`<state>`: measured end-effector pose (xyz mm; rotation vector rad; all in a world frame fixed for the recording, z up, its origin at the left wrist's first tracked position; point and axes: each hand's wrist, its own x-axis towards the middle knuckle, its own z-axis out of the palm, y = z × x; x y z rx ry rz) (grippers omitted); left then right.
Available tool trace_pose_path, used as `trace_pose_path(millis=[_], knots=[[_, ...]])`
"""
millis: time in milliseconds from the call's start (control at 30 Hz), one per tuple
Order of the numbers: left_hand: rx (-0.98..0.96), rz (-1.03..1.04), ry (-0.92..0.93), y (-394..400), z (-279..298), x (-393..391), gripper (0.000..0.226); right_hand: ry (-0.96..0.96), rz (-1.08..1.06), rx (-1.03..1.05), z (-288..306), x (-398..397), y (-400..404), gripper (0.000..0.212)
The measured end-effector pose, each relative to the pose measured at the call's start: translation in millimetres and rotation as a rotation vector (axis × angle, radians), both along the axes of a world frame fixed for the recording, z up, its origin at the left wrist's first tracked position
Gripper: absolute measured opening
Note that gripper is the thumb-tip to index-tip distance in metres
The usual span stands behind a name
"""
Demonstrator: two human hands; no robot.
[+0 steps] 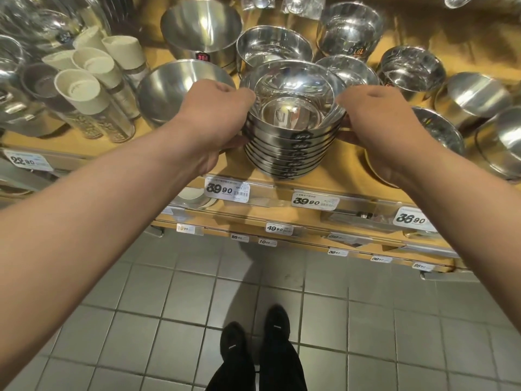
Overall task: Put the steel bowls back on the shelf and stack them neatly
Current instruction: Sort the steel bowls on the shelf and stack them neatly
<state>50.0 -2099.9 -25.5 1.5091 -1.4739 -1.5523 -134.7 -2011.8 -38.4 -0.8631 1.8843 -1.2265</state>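
Pale grey square-tiled floor (169, 320) below tiered yellow wooden shop shelves (352, 182), their front edges lined with white price labels (227, 189).

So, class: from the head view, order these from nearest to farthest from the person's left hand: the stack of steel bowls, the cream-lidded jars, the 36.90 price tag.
From the left hand:
1. Stack of steel bowls, gripped, right beside it.
2. Cream-lidded jars, off to its left.
3. 36.90 price tag, far right on the shelf edge.
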Motion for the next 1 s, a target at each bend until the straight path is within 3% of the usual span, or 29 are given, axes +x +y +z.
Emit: trace_pose_path(millis=[267,400,533,1000], knots=[[0.014,-0.035,-0.015,-1.1,-5.6,-0.6,0.009,-0.083,-0.024,0.072,-2.0,-1.1,-4.5,0.022],[0.026,-0.062,-0.022,-0.1,-2.6,-3.3,0.013,-0.087,-0.054,0.099,-2.9,1.6,-4.7,0.055],[0.012,-0.055,-0.053,-1.9,-0.5,-3.4,0.017,-0.101,-0.065,0.047,-1.0,6.9,-3.0,0.024],[-0.004,-0.064,-0.053,-6.5,4.6,-5.4,0.01,-0.116,-0.058,-0.001,6.3,16.2,-2.7,0.017]])
